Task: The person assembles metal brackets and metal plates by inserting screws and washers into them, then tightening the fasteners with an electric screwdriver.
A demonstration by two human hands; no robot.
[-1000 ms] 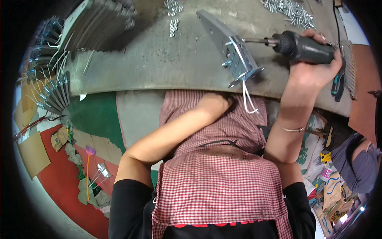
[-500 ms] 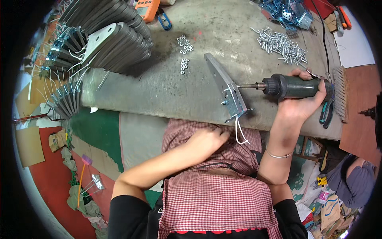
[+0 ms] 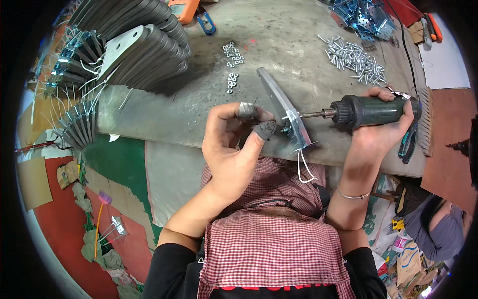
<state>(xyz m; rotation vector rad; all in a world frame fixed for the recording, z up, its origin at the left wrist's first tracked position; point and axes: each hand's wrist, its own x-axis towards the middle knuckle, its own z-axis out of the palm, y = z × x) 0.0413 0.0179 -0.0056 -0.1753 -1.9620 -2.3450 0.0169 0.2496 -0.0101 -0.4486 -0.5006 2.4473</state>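
Note:
My right hand (image 3: pixel 386 117) is wrapped round a dark green power screwdriver (image 3: pixel 366 110). Its long bit (image 3: pixel 311 114) points left and meets a blue-zinc metal bracket (image 3: pixel 299 130) on the near end of a long grey metal bar (image 3: pixel 275 92). The bar stands at the table edge, and a white wire (image 3: pixel 304 167) loops down from its near end. Just left of the bracket is my left hand (image 3: pixel 231 149), with dark coverings on its thumb and fingertips. Thumb and forefinger come together in a pinch; what they hold, if anything, is too small to make out.
Loose nuts (image 3: pixel 232 55) lie mid-table, and a pile of screws (image 3: pixel 353 60) is farther right. Blue brackets (image 3: pixel 361 20) are heaped at the far right. Stacked grey bars (image 3: pixel 144 55) fill the left. A brush (image 3: pixel 425 119) and pliers (image 3: pixel 409 142) lie beside my right hand.
My left hand has risen from my lap to the left side of the bracket, its fingers now pinched. The screwdriver stays in my right hand with its bit at the bracket.

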